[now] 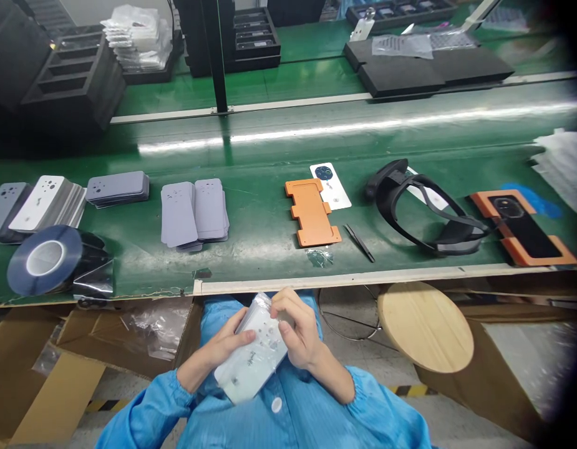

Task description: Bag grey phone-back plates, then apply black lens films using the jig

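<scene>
Your left hand (225, 341) grips the white, rectangular, film-wrapped panels (249, 366), thumb on top — your right hand's (298, 330) fingers curl at their edge, though whether pinching I cannot tell.

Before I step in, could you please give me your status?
Left hand holding white panel, logo side up. Right hand at its upper edge. Bench edge just ahead.

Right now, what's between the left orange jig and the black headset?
Head view: tweezers and, farther back, a white panel lie between the jig and headset.
</scene>
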